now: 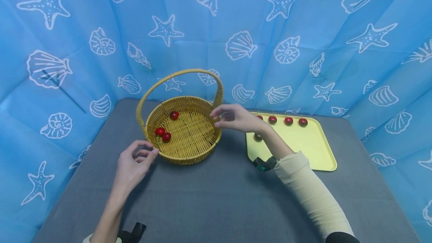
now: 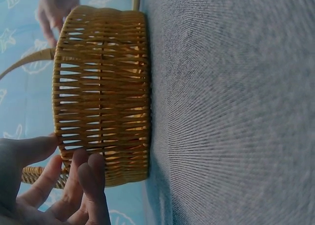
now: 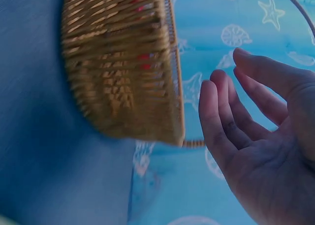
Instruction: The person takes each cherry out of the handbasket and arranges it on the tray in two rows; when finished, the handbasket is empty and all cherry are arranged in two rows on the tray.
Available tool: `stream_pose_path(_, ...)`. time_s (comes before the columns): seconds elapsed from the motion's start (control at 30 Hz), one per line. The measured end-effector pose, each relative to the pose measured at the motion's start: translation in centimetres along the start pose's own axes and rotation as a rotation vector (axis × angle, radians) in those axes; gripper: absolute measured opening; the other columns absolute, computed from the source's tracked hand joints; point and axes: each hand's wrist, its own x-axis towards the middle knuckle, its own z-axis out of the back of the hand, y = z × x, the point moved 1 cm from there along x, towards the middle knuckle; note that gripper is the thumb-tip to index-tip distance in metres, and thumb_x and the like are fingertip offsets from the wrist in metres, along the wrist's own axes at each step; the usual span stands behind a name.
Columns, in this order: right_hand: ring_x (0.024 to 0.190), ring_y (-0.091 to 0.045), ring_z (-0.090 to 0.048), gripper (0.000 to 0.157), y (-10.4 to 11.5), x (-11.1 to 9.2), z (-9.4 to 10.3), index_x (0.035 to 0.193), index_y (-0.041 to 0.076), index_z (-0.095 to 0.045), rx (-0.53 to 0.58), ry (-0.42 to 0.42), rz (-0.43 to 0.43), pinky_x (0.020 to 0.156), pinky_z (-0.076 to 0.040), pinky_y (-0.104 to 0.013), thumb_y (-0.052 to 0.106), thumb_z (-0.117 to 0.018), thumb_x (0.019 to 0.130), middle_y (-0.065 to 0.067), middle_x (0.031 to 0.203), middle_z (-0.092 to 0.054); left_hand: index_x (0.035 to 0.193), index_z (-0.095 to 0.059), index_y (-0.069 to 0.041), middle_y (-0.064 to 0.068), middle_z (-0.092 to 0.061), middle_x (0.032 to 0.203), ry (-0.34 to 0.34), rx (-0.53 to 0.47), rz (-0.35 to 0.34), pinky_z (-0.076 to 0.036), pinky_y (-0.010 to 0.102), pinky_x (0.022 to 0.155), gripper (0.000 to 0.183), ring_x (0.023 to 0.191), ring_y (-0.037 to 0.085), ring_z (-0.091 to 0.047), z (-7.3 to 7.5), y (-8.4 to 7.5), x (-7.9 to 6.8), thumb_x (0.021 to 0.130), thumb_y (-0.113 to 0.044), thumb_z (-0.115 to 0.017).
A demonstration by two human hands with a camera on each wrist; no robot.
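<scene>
A yellow wicker basket (image 1: 189, 156) with a tall arched handle stands on the table, left of centre in the head view. Inside it lie three dark red cherries, two together (image 1: 163, 134) and one (image 1: 174, 115) farther back. My left hand (image 1: 136, 162) pinches the basket's near left rim, with the thumb at the rim and fingers against the wicker wall (image 2: 103, 97) in the left wrist view. Over the right rim hovers my right hand (image 1: 234, 117), its fingers loosely bent and nothing between them; the right wrist view shows this hand (image 3: 266, 131) apart from the wicker.
To the right, a pale yellow tray (image 1: 303, 156) carries several cherries, most in a row along its far edge (image 1: 288, 121). My right forearm crosses over its left side. A grey cloth (image 1: 209, 205) covers the table, and a blue seashell-print curtain (image 1: 209, 29) hangs behind.
</scene>
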Motion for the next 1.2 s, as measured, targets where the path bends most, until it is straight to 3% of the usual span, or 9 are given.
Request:
stream_pose_path(0.3, 0.108, -0.019, -0.074, 0.032, 1.9, 5.6, -2.0, 0.132, 0.006, -0.071, -0.037, 0.11, 0.015, 0.098, -0.061, -0.032, 0.011, -0.076, 0.101, -0.015, 0.126, -0.075, 0.128, -0.065, -0.011, 0.019, -0.08, 0.108, 0.008, -0.002, 0.01, -0.061, 0.03, 0.062, 0.037, 0.079, 0.029, -0.078, 0.0, 0.0, 0.0, 0.104, -0.037, -0.076)
stream_pose_path(0.5, 0.107, -0.024, -0.076, 0.033, 2.5, 8.6, -3.3, 0.134, 0.005, -0.07, -0.024, 0.158, 0.001, 0.095, -0.063, -0.034, 0.012, -0.075, 0.102, -0.015, 0.124, -0.075, 0.128, -0.065, -0.011, 0.02, -0.08, 0.108, 0.009, -0.005, 0.015, -0.061, 0.03, 0.062, 0.036, 0.079, 0.029, -0.078, 0.0, 0.1, 0.0, 0.104, -0.036, -0.076)
stream_pose_path(0.67, 0.111, -0.039, -0.073, 0.028, 2.3, 10.5, -4.4, 0.131, 0.009, -0.071, 0.026, 0.182, -0.037, 0.097, -0.063, -0.05, 0.014, -0.073, 0.103, -0.01, 0.121, -0.074, 0.128, -0.065, -0.01, 0.021, -0.08, 0.108, 0.005, -0.006, 0.009, -0.061, 0.03, 0.061, 0.037, 0.077, 0.029, -0.078, 0.0, 0.1, 0.1, 0.104, -0.036, -0.075)
stream_pose_path(0.77, 0.113, -0.046, -0.071, 0.031, 2.1, 11.6, -4.9, 0.133, 0.006, -0.07, 0.038, 0.194, -0.056, 0.097, -0.062, -0.054, 0.015, -0.073, 0.104, -0.011, 0.121, -0.076, 0.128, -0.065, -0.01, 0.022, -0.08, 0.108, 0.006, -0.008, 0.004, -0.061, 0.03, 0.061, 0.037, 0.077, 0.029, -0.078, 0.0, 0.1, 0.1, 0.104, -0.037, -0.075)
stream_pose_path(1.13, 0.112, -0.046, -0.071, 0.032, 0.4, 13.9, -7.0, 0.137, -0.005, -0.068, 0.083, 0.224, -0.094, 0.094, -0.06, -0.058, 0.009, -0.065, 0.108, -0.02, 0.123, -0.076, 0.129, -0.064, -0.011, 0.02, -0.081, 0.109, 0.001, -0.012, 0.009, -0.059, 0.028, 0.06, 0.039, 0.074, 0.019, -0.076, -0.1, 0.0, 0.1, 0.104, -0.039, -0.075)
stream_pose_path(1.2, 0.114, -0.044, -0.071, 0.032, 0.1, 14.1, -7.5, 0.137, -0.005, -0.068, 0.097, 0.222, -0.118, 0.095, -0.061, -0.054, 0.009, -0.065, 0.108, -0.021, 0.123, -0.076, 0.129, -0.064, -0.011, 0.02, -0.081, 0.11, 0.004, -0.017, 0.008, -0.059, 0.028, 0.06, 0.04, 0.074, 0.017, -0.076, 0.0, 0.0, 0.1, 0.104, -0.039, -0.075)
